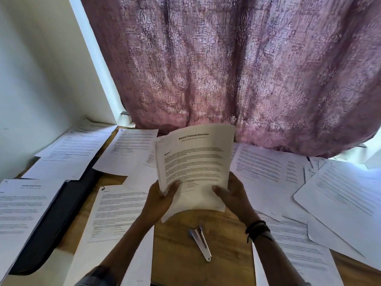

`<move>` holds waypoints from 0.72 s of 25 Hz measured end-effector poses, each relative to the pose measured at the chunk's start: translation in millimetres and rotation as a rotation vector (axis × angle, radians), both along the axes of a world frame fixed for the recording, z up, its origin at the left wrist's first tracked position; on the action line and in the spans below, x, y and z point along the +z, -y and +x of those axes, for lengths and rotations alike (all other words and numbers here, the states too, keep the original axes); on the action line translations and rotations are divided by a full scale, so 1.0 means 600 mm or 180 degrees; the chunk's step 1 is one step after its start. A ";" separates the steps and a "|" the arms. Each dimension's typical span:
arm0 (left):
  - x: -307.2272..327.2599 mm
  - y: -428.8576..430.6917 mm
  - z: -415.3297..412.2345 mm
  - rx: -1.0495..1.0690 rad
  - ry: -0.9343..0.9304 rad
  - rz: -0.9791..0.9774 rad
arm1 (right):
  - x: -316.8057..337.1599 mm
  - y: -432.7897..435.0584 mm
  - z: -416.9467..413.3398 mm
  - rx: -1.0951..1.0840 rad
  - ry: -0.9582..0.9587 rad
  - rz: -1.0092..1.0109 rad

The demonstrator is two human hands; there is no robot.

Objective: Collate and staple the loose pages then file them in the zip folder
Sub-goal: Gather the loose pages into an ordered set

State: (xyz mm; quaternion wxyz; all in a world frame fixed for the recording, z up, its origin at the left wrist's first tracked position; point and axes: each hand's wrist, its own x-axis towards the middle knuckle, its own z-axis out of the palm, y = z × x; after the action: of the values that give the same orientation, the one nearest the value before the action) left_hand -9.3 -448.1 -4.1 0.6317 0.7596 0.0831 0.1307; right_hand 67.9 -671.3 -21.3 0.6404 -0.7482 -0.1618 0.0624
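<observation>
I hold a stack of printed pages (195,162) upright above the wooden table (185,254); its top sheet carries a bold title. My left hand (160,198) grips the stack's lower left edge, thumb on the front. My right hand (231,195) holds the lower right side, with dark bands on its wrist. A silver stapler (201,243) lies on the bare wood just below the stack, apart from both hands. The dark zip folder (59,219) lies at the left, partly covered by sheets.
Loose printed pages (268,168) are spread over the table on the right, the left (115,211) and the far side. A purple patterned curtain (237,69) hangs behind the table. A white wall (41,79) is at the left.
</observation>
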 end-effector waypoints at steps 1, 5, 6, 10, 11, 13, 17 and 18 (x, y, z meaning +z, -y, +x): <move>-0.001 0.008 -0.002 0.0004 -0.0028 0.0014 | -0.007 0.002 -0.003 -0.0016 -0.0008 -0.0078; 0.001 0.031 -0.010 0.0252 0.0086 -0.0022 | -0.023 0.011 -0.008 -0.0238 0.0150 -0.0280; -0.003 0.035 -0.013 0.0281 0.0074 -0.0024 | -0.028 0.013 -0.010 -0.0224 0.0174 -0.0330; -0.006 0.046 -0.026 0.0383 0.0079 0.0077 | -0.026 0.035 -0.022 -0.0176 0.0138 -0.0356; -0.001 0.044 -0.026 0.0430 0.0087 0.0118 | -0.016 0.044 -0.023 -0.0103 0.0048 -0.0239; 0.011 0.040 -0.028 0.0423 0.0070 0.0185 | -0.006 0.066 -0.019 0.0032 -0.0278 -0.0050; 0.012 0.045 -0.038 0.0473 0.0015 0.0009 | -0.038 0.135 0.019 -0.1440 -0.0569 -0.1071; 0.010 0.049 -0.042 0.0488 0.0027 -0.0033 | -0.053 0.156 0.029 -0.1780 -0.0598 -0.1554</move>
State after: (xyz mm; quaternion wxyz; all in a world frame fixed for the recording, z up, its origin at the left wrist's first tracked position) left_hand -34.6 -477.5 2.0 0.6241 0.7472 0.1391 0.1816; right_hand 85.2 -765.0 -52.9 0.4477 -0.8850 0.1275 -0.0098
